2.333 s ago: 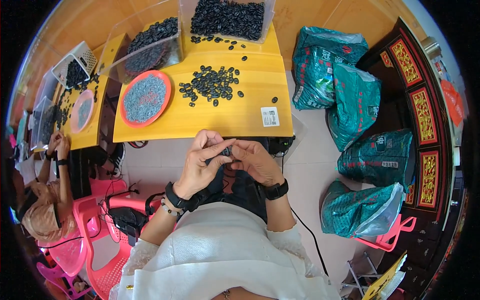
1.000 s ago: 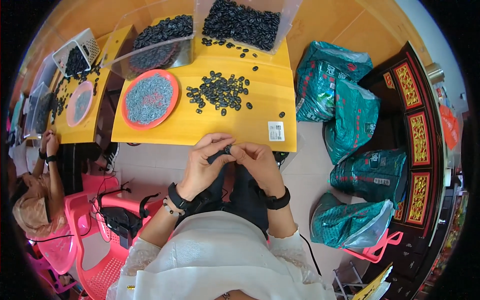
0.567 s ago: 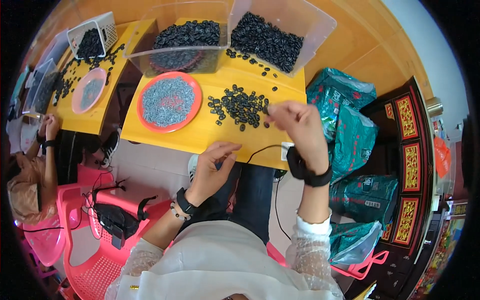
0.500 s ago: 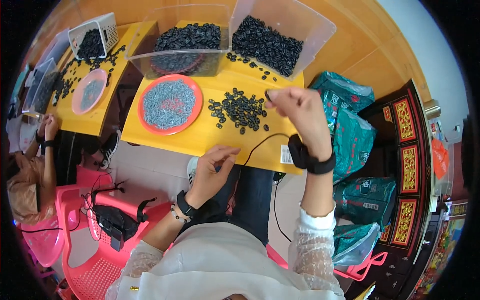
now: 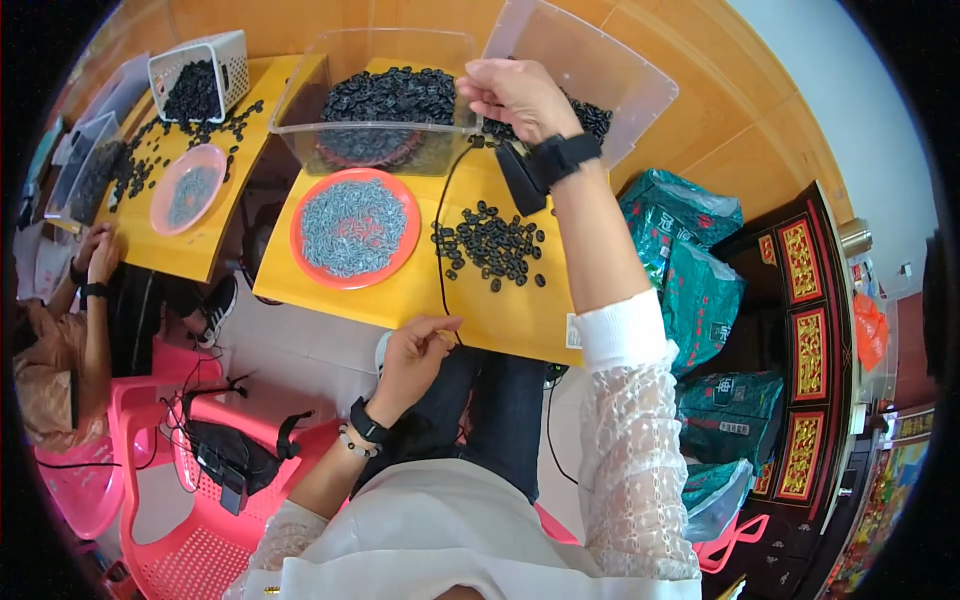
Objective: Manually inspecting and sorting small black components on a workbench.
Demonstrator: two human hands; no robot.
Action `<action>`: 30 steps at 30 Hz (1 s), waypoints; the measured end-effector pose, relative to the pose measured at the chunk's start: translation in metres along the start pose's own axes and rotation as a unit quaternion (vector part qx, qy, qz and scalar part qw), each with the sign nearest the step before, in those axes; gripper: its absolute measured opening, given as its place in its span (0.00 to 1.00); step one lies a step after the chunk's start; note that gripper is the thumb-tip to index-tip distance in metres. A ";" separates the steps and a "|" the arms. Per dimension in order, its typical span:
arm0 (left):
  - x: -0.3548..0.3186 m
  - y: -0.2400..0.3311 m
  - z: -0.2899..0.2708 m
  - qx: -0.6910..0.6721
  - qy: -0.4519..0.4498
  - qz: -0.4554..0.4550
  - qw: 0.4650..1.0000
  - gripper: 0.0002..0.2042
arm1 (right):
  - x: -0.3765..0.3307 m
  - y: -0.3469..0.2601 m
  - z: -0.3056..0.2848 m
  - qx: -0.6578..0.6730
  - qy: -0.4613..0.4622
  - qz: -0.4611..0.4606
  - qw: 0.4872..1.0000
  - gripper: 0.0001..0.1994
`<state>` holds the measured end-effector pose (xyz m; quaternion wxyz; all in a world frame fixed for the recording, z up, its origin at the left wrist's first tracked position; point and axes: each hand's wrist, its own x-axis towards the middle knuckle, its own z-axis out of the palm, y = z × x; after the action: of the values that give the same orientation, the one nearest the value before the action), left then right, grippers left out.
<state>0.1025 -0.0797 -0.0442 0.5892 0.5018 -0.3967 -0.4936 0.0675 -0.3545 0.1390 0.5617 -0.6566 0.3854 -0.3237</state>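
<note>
My right hand (image 5: 515,97) reaches out over the right rim of a clear plastic bin (image 5: 450,150) holding black oval pieces (image 5: 390,105). Its fingers are loosely bent and apart, and no piece shows between them. Near the table's front edge, my left hand (image 5: 420,350) has its thumb and fingers drawn together; anything inside is hidden. A pile of small black oval pieces with holes (image 5: 492,245) lies on the yellow table (image 5: 350,305). Beside it sits a coral-red plate (image 5: 298,235) full of small grey metal pieces (image 5: 355,225), probably screws.
A second clear bin (image 5: 630,85) with black pieces stands behind my right arm. A black cable (image 5: 440,230) crosses the table from my right wrist. Green bags (image 5: 700,290) stand at the right. At another yellow table, a person's hands (image 5: 100,250) rest near a pink plate (image 5: 160,205).
My right hand has moved from beside the pile, where it pinched a black oval piece, up and left to the bin's rim. My left hand's fingers have drawn together.
</note>
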 end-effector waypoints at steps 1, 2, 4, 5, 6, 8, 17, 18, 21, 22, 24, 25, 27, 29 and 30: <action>0.001 -0.001 -0.001 -0.002 -0.001 -0.003 1.000 0.11 | -0.006 0.002 -0.006 -0.007 -0.022 0.017 1.000 0.12; 0.001 -0.001 -0.005 -0.001 0.008 -0.009 1.000 0.11 | -0.019 0.001 -0.008 -0.039 -0.045 -0.006 0.998 0.11; 0.005 -0.003 -0.007 -0.002 0.014 -0.017 1.000 0.12 | -0.041 0.008 -0.022 -0.143 -0.087 -0.008 0.986 0.12; 0.006 -0.005 -0.008 0.013 0.032 -0.009 0.999 0.12 | -0.059 0.013 -0.025 -0.176 -0.081 -0.031 0.980 0.12; 0.008 -0.006 -0.009 0.029 0.050 0.000 0.998 0.12 | -0.072 0.024 -0.031 -0.224 -0.086 -0.025 0.971 0.12; 0.011 -0.008 -0.011 0.037 0.052 -0.017 0.998 0.12 | -0.099 0.047 -0.037 -0.327 -0.072 0.002 0.942 0.11; 0.013 -0.011 0.000 0.054 -0.002 -0.072 0.996 0.11 | -0.157 0.147 -0.022 -0.516 0.055 0.045 0.854 0.04; 0.013 -0.011 0.003 0.050 -0.002 -0.063 0.997 0.11 | -0.156 0.148 -0.017 -0.514 0.055 0.046 0.855 0.04; 0.010 -0.011 0.008 0.075 -0.017 -0.057 0.995 0.11 | -0.151 0.149 -0.008 -0.489 0.067 0.057 0.868 0.06; 0.010 -0.009 0.009 0.077 -0.018 -0.057 0.995 0.11 | -0.149 0.152 -0.006 -0.497 0.061 0.049 0.864 0.06; 0.009 -0.003 0.011 0.073 -0.023 -0.073 0.994 0.10 | -0.145 0.158 -0.005 -0.504 0.058 0.041 0.861 0.07; 0.009 -0.003 0.011 0.075 -0.026 -0.072 0.994 0.10 | -0.143 0.162 -0.005 -0.520 0.051 0.040 0.852 0.07; 0.009 -0.003 0.010 0.091 -0.030 -0.075 0.993 0.10 | -0.140 0.168 -0.007 -0.534 0.046 0.040 0.843 0.07; 0.012 -0.002 0.010 0.092 -0.019 -0.070 0.993 0.10 | -0.138 0.170 -0.009 -0.536 0.039 0.046 0.842 0.06; 0.014 -0.002 0.011 0.090 -0.005 -0.066 0.994 0.10 | -0.140 0.168 -0.010 -0.536 0.040 0.046 0.842 0.06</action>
<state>0.0945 -0.0953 -0.0445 0.5058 0.5757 -0.4088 -0.4957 -0.0338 -0.2499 -0.0243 0.1208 -0.8235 0.5504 -0.0666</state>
